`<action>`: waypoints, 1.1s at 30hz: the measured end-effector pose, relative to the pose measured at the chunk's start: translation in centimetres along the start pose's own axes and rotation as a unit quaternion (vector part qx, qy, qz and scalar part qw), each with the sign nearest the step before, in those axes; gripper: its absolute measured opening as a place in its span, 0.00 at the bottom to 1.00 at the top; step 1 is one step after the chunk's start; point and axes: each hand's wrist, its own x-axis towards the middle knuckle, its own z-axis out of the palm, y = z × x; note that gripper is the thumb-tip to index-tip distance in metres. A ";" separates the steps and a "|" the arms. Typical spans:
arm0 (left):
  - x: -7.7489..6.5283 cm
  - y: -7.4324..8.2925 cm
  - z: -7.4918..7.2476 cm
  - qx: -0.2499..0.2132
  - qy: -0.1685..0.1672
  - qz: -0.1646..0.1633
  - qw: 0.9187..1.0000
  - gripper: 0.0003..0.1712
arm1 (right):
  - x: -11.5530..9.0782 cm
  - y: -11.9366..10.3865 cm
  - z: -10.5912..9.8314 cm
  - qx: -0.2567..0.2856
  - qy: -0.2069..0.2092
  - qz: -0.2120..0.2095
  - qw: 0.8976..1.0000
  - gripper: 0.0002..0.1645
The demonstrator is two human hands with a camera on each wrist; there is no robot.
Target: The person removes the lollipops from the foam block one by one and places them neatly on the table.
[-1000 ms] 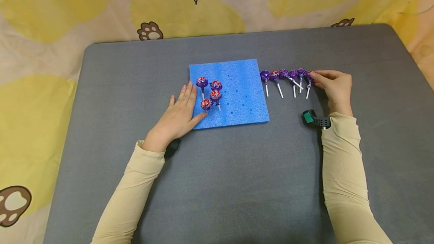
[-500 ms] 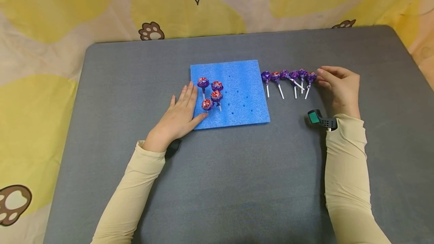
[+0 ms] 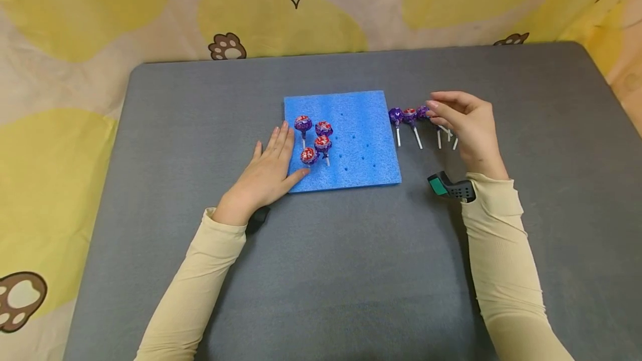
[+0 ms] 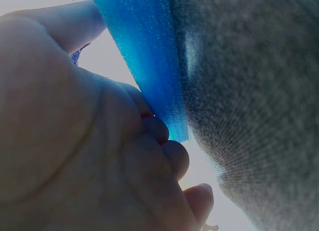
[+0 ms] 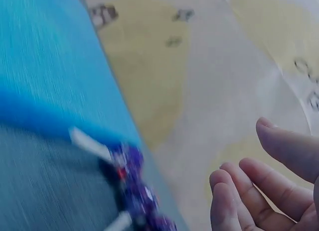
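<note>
A blue foam board (image 3: 371, 113) with small holes lies in the middle of the table. Several purple-and-red wrapped lollipops (image 3: 303, 123) stand in its left part, sticks down. My left hand (image 3: 261, 177) rests along the board's left edge, thumb and fingers spread; the left wrist view shows fingertips against the foam's side (image 4: 149, 57). To the right of the board lies a row of lollipops (image 3: 409, 115). Above the row's right end hovers my right hand (image 3: 468, 130), hiding some candy heads. In the right wrist view its thumb and fingers are apart, with nothing between them.
The grey table (image 3: 341, 272) spreads in front of the board and has rounded far corners. Behind it hangs a patterned cloth (image 3: 381, 4) with yellow patches and paw prints. A black wrist strap (image 3: 458, 189) with a green patch sits at my right wrist.
My right hand first touched the rightmost lollipop of the row, drew off to the right, then came back left over the row. My left hand has stayed on the board.
</note>
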 end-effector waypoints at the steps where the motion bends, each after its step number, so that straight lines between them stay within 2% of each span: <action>1: 0.0 0.0 0.0 0.000 0.000 0.000 1.000 0.48 | -0.1 0.0 0.4 -0.006 -0.010 0.000 1.000 0.09; 9: -0.1 0.0 0.1 0.000 0.002 -0.001 1.000 0.48 | -1.6 0.6 4.1 -0.048 -0.084 -0.003 0.995 0.11; 16: -0.1 0.0 0.2 -0.002 0.006 0.001 1.000 0.48 | -3.1 2.1 7.9 -0.026 -0.135 0.007 0.991 0.13; 27: 0.0 0.0 0.2 -0.002 0.008 -0.004 1.000 0.48 | -4.6 3.6 10.9 -0.036 -0.163 0.007 0.986 0.17; 33: 0.1 0.0 0.2 -0.001 0.009 -0.002 1.000 0.48 | -4.9 4.1 11.9 -0.073 -0.168 -0.003 0.983 0.16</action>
